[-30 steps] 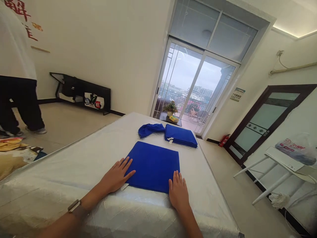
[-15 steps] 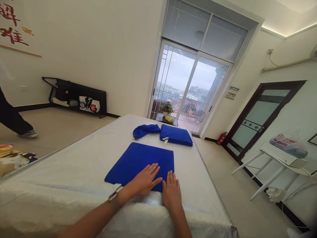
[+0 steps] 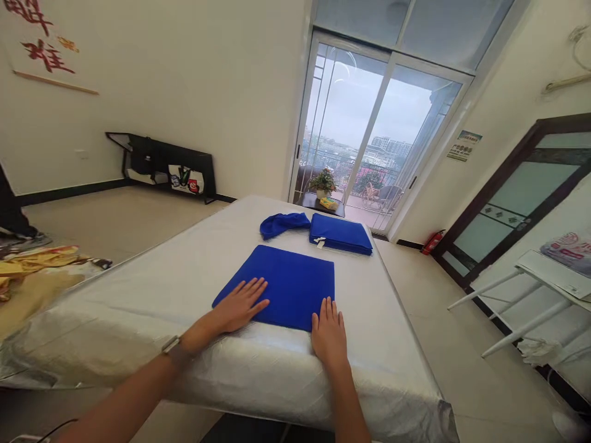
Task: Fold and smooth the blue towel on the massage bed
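Note:
A folded blue cloth (image 3: 290, 283) lies flat near the front edge of the covered table (image 3: 194, 271). My left hand (image 3: 240, 303) rests on its near left part, palm down with the fingers spread; a watch (image 3: 170, 344) is on that wrist. At the cloth's near right corner lies my right hand (image 3: 329, 329), fingers stretched out and touching its edge. Behind it sits a stack of folded blue cloths (image 3: 341, 234) with a white tag showing. Left of the stack is a crumpled blue cloth (image 3: 282, 225).
Patterned cloth (image 3: 46, 271) is heaped at the far left, with a person's leg (image 3: 16, 209) behind it. A white side table (image 3: 549, 277) with a plastic bag stands at the right. A small dark table (image 3: 318, 203) with a plant stands beyond the far end.
My left hand has slid left across the blue cloth, away from my right hand. My right hand stays at the right corner. The camera view has shifted, and the person at left shows less.

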The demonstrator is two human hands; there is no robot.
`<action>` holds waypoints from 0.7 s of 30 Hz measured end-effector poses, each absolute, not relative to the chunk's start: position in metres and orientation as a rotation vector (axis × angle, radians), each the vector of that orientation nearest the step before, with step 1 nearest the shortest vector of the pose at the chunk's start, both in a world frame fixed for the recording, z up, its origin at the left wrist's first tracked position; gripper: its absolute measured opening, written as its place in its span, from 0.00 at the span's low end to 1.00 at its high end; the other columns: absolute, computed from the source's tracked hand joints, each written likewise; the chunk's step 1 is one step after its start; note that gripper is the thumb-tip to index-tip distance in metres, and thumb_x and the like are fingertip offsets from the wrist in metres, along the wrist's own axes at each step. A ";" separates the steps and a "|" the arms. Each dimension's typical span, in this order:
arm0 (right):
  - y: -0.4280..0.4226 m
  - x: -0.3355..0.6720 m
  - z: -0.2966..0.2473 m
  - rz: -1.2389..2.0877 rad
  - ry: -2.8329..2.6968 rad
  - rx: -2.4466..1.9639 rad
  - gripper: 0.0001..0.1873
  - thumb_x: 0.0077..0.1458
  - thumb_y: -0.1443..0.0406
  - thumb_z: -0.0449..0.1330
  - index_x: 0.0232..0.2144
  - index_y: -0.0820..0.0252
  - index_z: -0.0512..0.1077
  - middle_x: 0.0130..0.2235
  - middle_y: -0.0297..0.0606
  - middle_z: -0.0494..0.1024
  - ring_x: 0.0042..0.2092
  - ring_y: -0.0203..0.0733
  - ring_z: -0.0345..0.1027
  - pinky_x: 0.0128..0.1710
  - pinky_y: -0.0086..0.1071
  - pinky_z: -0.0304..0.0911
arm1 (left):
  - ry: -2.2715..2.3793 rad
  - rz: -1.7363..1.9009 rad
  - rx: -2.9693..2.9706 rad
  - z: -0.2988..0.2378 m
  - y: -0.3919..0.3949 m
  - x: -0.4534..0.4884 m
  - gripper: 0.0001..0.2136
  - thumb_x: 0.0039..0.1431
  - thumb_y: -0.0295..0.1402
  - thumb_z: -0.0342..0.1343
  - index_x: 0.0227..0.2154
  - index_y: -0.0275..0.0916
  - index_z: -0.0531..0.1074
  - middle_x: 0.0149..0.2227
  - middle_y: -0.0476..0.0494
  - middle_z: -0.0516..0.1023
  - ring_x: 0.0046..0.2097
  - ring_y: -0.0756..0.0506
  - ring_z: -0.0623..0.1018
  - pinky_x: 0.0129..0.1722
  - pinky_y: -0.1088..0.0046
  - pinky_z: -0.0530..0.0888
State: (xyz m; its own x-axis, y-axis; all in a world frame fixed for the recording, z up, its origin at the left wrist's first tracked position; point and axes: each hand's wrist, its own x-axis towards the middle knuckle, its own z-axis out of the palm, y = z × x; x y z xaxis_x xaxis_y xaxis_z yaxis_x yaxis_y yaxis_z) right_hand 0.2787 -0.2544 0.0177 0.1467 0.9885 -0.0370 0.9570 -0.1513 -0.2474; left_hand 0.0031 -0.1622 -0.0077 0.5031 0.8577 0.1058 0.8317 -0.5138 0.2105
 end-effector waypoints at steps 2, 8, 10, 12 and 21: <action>-0.254 0.279 0.018 0.295 -1.940 -2.267 0.34 0.70 0.55 0.33 0.71 0.68 0.41 0.73 0.38 0.38 0.73 0.43 0.29 0.71 0.42 0.31 | 1.569 0.304 2.569 -0.010 -0.160 -0.025 0.32 0.69 0.54 0.34 0.70 0.45 0.46 0.72 0.42 0.49 0.72 0.39 0.50 0.69 0.52 0.49; -0.253 0.279 0.018 0.255 -1.969 -2.324 0.34 0.70 0.56 0.33 0.71 0.69 0.41 0.73 0.38 0.39 0.73 0.43 0.30 0.71 0.42 0.31 | 1.632 0.355 2.517 -0.012 -0.166 -0.043 0.39 0.65 0.59 0.38 0.70 0.39 0.45 0.72 0.39 0.47 0.73 0.38 0.48 0.69 0.55 0.50; -0.252 0.280 0.017 0.236 -1.970 -2.326 0.34 0.70 0.56 0.34 0.71 0.69 0.42 0.73 0.39 0.40 0.73 0.43 0.30 0.71 0.43 0.32 | 1.635 0.371 2.515 -0.011 -0.168 -0.039 0.40 0.64 0.60 0.38 0.70 0.38 0.46 0.72 0.39 0.47 0.72 0.38 0.49 0.70 0.55 0.50; -0.251 0.280 0.016 0.215 -1.975 -2.323 0.34 0.70 0.57 0.35 0.71 0.68 0.42 0.73 0.40 0.40 0.73 0.42 0.31 0.71 0.42 0.33 | 1.628 0.397 2.518 -0.010 -0.170 -0.038 0.41 0.63 0.61 0.39 0.70 0.38 0.46 0.72 0.39 0.47 0.72 0.37 0.49 0.69 0.55 0.51; -0.248 0.280 0.023 0.087 -2.018 -2.395 0.33 0.69 0.56 0.35 0.71 0.65 0.45 0.72 0.38 0.44 0.73 0.44 0.33 0.71 0.45 0.32 | 1.574 0.564 2.535 -0.018 -0.173 -0.039 0.44 0.60 0.64 0.43 0.71 0.40 0.45 0.72 0.39 0.47 0.72 0.36 0.51 0.70 0.55 0.53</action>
State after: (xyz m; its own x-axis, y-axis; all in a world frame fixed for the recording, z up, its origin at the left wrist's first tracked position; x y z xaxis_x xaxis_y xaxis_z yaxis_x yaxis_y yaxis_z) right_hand 0.2801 -0.2485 0.0228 0.1687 0.9850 -0.0371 0.9845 -0.1702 -0.0425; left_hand -0.0387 -0.1726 -0.0185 0.3955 0.8824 0.2550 0.8433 -0.4589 0.2797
